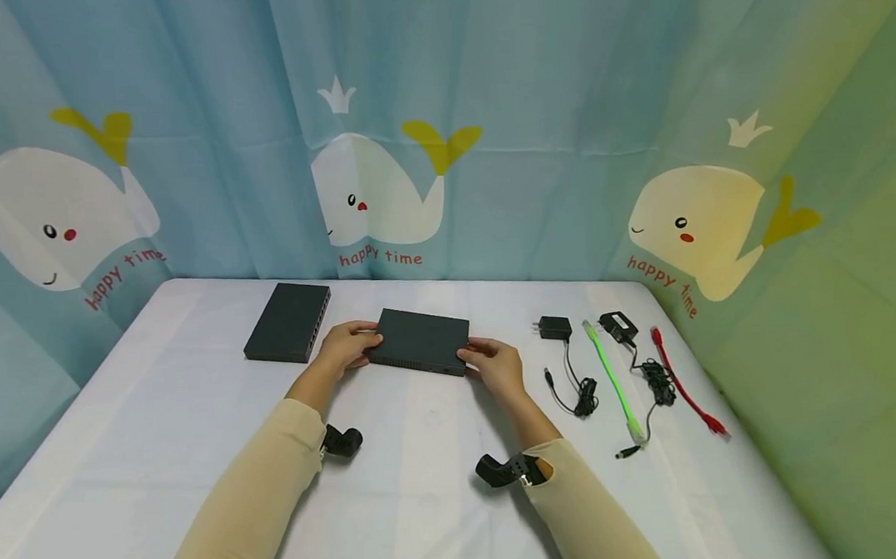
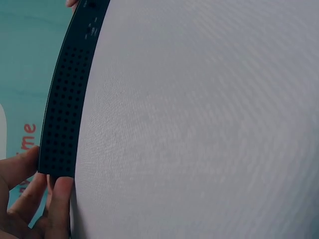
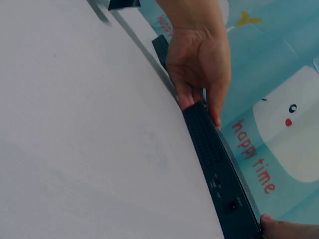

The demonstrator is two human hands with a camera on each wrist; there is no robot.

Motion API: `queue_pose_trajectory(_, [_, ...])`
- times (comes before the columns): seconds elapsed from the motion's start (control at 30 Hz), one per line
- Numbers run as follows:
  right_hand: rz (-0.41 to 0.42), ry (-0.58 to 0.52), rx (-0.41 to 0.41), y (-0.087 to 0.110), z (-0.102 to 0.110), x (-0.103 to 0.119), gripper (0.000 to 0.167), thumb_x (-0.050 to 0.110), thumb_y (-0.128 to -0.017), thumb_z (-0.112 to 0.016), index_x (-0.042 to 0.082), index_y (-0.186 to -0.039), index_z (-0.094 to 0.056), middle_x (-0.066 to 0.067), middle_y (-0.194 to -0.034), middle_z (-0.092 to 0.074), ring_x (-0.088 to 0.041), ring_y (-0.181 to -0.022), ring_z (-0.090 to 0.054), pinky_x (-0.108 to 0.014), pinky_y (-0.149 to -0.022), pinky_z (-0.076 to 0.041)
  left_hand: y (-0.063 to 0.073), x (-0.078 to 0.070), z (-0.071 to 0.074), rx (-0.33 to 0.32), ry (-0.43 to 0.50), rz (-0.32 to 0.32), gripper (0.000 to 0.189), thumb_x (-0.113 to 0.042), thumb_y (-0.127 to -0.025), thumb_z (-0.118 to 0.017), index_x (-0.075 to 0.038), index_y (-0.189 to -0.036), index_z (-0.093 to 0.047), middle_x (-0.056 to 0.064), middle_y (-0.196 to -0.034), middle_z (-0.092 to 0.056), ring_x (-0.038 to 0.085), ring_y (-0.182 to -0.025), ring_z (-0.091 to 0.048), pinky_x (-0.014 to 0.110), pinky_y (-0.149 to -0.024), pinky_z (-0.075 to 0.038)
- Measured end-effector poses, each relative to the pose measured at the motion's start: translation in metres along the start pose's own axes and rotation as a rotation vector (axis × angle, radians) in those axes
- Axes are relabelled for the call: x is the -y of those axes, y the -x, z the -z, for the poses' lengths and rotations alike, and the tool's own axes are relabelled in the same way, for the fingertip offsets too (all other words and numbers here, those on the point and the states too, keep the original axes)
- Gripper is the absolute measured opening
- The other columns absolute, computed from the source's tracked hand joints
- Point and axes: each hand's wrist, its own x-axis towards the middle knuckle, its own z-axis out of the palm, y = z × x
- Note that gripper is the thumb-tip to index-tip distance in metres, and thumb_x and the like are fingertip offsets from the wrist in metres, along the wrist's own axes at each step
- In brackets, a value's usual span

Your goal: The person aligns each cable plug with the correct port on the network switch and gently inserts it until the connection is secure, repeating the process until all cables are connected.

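A flat black network switch [image 1: 421, 339] is at the middle of the table, between both hands. My left hand [image 1: 342, 349] grips its left end, thumb on top and fingers lower at the edge. On its right end, my right hand [image 1: 497, 367] holds the corner with the thumb on top. In the left wrist view, the switch's vented side [image 2: 65, 99] faces the camera. A round power jack [image 3: 233, 205] shows in the right wrist view, near my right thumb [image 3: 279, 229]. Whether the switch touches the table is unclear.
A second black switch [image 1: 288, 320], with ports along its right side, lies to the left. On the right lie two black power adapters [image 1: 554, 328] [image 1: 619, 327] with bundled cords, a green network cable [image 1: 612, 379] and a red one [image 1: 687, 386]. A whale-print curtain [image 1: 532, 142] hangs behind.
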Motion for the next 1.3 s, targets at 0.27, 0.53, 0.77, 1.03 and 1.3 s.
queue_pose_trajectory(0.27, [0.004, 0.022, -0.023, -0.001, 0.000, 0.003, 0.033, 0.002, -0.088, -0.073, -0.002, -0.121, -0.068, -0.017, -0.111, -0.067, -0.018, -0.091, -0.068, -0.031, -0.077, -0.061, 0.001, 0.004, -0.003, -0.017, 0.018, -0.008, 0.044, -0.022, -0.097, -0.064, -0.016, -0.141, -0.056, 0.014, -0.139, -0.055, 0.026, -0.117, -0.058, 0.021, -0.075, -0.057])
queue_pose_trajectory(0.53, [-0.011, 0.087, -0.030, -0.010, -0.001, 0.007, 0.033, 0.002, -0.088, -0.073, -0.002, -0.121, -0.068, -0.019, -0.112, -0.068, -0.025, -0.098, -0.067, -0.033, -0.078, -0.061, 0.000, 0.001, -0.005, -0.040, -0.019, 0.002, 0.045, -0.020, -0.097, -0.065, -0.018, -0.141, -0.056, 0.014, -0.135, -0.058, 0.017, -0.097, -0.064, 0.020, -0.067, -0.057])
queue_pose_trajectory(0.77, [-0.004, 0.137, -0.029, -0.019, -0.002, 0.012, 0.033, 0.003, -0.090, -0.071, -0.001, -0.122, -0.068, -0.021, -0.119, -0.066, -0.030, -0.104, -0.067, -0.032, -0.080, -0.060, -0.009, -0.006, -0.001, -0.023, -0.011, 0.025, 0.043, -0.018, -0.094, -0.067, -0.015, -0.137, -0.059, 0.016, -0.126, -0.062, 0.020, -0.099, -0.067, 0.023, -0.069, -0.059])
queue_pose_trajectory(1.03, [-0.028, 0.169, -0.027, -0.030, -0.003, 0.018, 0.034, 0.006, -0.090, -0.071, 0.001, -0.124, -0.068, -0.019, -0.123, -0.066, -0.031, -0.107, -0.067, -0.032, -0.079, -0.060, -0.025, -0.010, 0.000, -0.050, -0.028, 0.011, 0.047, -0.022, -0.094, -0.068, -0.017, -0.139, -0.058, 0.016, -0.122, -0.065, 0.019, -0.098, -0.067, 0.023, -0.069, -0.059])
queue_pose_trajectory(1.3, [-0.052, 0.172, -0.016, -0.040, 0.003, 0.016, 0.037, 0.007, -0.091, -0.071, 0.002, -0.127, -0.066, -0.018, -0.125, -0.066, -0.030, -0.111, -0.066, -0.034, -0.083, -0.060, -0.031, -0.014, -0.010, -0.071, -0.031, -0.008, 0.046, -0.022, -0.094, -0.069, -0.018, -0.139, -0.059, 0.016, -0.130, -0.062, 0.016, -0.091, -0.065, 0.020, -0.064, -0.057])
